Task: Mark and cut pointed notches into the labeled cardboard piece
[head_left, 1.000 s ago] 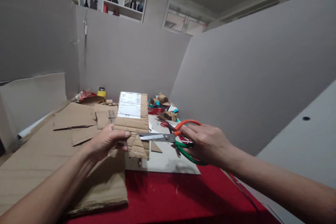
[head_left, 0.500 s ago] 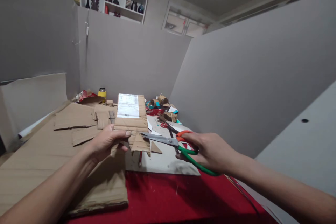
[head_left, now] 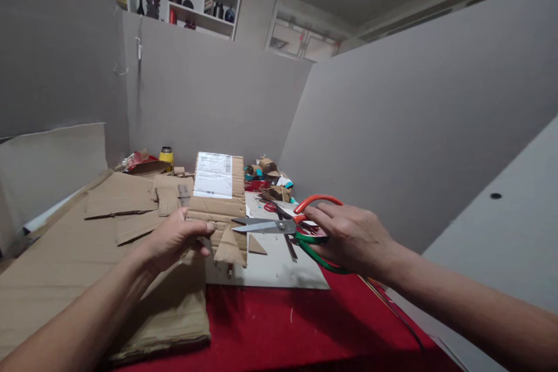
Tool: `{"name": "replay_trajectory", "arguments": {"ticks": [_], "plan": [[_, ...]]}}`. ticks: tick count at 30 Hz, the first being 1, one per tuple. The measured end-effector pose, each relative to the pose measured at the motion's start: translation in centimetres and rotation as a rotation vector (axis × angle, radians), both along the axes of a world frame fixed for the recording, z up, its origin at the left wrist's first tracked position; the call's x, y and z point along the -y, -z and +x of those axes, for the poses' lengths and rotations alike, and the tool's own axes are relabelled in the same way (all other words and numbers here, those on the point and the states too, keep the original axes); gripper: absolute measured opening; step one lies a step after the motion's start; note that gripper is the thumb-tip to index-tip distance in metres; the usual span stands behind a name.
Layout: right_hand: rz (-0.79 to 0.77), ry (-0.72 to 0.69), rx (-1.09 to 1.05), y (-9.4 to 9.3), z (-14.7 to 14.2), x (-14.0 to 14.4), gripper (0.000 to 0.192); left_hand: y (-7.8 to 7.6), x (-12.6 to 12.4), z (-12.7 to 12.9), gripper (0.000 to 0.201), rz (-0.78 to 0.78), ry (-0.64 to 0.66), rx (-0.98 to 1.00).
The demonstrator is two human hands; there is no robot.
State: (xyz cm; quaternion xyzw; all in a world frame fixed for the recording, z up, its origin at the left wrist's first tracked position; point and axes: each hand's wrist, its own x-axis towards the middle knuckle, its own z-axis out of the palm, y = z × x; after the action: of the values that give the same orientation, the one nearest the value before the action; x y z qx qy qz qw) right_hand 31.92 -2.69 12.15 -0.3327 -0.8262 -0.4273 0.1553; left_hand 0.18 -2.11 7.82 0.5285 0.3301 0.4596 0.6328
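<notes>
Head view: your left hand pinches the cardboard piece up over the near table edge; your right hand grips the scissors, blades open at its right edge; keep the cardboard taut, cut square

two hands, one pair of scissors, one yellow bottle.

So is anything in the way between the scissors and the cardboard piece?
Nothing visible is. The right hand holds the scissors, whose blade tips reach the right edge of the cardboard piece held up by the left hand. Only air sits between them, above the white board.
</notes>
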Motion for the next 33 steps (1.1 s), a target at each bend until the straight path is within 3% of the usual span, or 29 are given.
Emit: {"name": "replay_trajectory", "arguments": {"ticks": [16, 25, 33], "plan": [[0.003, -0.113, 0.079, -0.5, 0.3, -0.1, 0.016, 0.3, -0.3, -0.4, 0.029, 0.001, 0.065, -0.065], [-0.108, -0.186, 0.103, -0.8, 0.7, -0.1, 0.016, 0.7, -0.6, -0.6, 0.033, -0.019, 0.120, -0.084], [-0.225, -0.214, -0.007, 0.6, 0.8, -0.1, 0.013, 0.9, -0.5, -0.7, 0.038, -0.003, 0.118, -0.100]]}}
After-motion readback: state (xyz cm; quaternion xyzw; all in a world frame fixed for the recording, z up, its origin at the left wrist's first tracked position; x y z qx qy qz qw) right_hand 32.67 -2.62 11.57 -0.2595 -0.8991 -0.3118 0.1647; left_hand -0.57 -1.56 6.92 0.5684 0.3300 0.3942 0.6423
